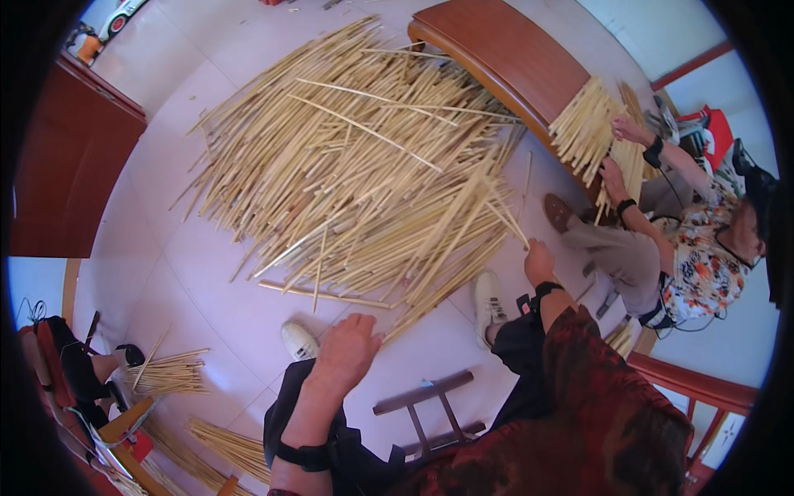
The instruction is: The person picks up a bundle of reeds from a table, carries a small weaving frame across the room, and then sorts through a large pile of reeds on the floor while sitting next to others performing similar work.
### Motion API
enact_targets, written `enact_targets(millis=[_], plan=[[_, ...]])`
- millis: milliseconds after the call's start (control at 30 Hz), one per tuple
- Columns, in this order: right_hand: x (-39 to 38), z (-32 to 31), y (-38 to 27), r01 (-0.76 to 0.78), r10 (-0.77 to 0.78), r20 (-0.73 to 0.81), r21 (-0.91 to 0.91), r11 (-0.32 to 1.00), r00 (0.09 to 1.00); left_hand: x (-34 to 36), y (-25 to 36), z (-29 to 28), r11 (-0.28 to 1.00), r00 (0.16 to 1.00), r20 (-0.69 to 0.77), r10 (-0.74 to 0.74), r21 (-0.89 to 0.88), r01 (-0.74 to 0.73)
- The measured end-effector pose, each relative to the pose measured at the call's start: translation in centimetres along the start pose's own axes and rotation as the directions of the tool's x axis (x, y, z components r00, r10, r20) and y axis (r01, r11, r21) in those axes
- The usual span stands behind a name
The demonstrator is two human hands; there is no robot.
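A broad heap of long, thin straw-coloured sticks (331, 174) lies on the floor in front of me. My left hand (346, 354) is closed at the heap's near edge, around the ends of a few sticks (430, 302) that slant up to the right. Farther right, my right hand (539, 263) pinches the end of a thin stick (511, 220), whose other end reaches back over the heap. How many sticks each hand grips is hard to make out. Black bands circle both my wrists.
At the right, another person (699, 256) handles a bundle of sticks (583, 120) on a long brown bench (504, 54). A small wooden frame (426, 403) stands between my legs. Smaller stick bundles (169, 374) lie at the lower left, near another seated person. A reddish-brown cabinet (74, 157) is far left.
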State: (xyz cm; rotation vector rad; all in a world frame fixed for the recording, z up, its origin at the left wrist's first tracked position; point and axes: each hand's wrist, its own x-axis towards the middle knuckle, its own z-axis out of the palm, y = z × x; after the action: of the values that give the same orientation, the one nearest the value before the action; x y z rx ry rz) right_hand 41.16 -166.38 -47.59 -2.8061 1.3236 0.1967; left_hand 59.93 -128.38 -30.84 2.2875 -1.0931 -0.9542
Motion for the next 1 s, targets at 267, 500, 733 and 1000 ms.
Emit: enact_targets(millis=[267, 500, 733, 1000], plan=[[1.4, 0.3, -2.0, 0.467, -0.462, 0.079, -0.062, 0.882, 0.883, 0.2, 0.6, -0.8, 0.999, 0.999, 0.005, -0.040, 0.031, 0.040], [2.8, 2.9, -6.8, 0.699, -0.686, 0.149, -0.058, 0.713, 0.712, 0.3, 1.0, -1.3, 0.998, 0.998, 0.014, -0.058, 0.017, 0.058], [-1.2, 4.2, -9.7, 0.828, -0.829, 0.203, 0.115, 0.548, 0.521, 0.8, 1.4, -1.1, 0.996, 0.997, 0.034, -0.073, 0.047, 0.071], [-5.8, 5.9, -11.7, 0.816, -0.693, 0.701, 0.297, 0.496, 0.165, 1.0, 1.7, -0.1, 0.999, 0.998, 0.063, -0.024, 0.029, 0.022]])
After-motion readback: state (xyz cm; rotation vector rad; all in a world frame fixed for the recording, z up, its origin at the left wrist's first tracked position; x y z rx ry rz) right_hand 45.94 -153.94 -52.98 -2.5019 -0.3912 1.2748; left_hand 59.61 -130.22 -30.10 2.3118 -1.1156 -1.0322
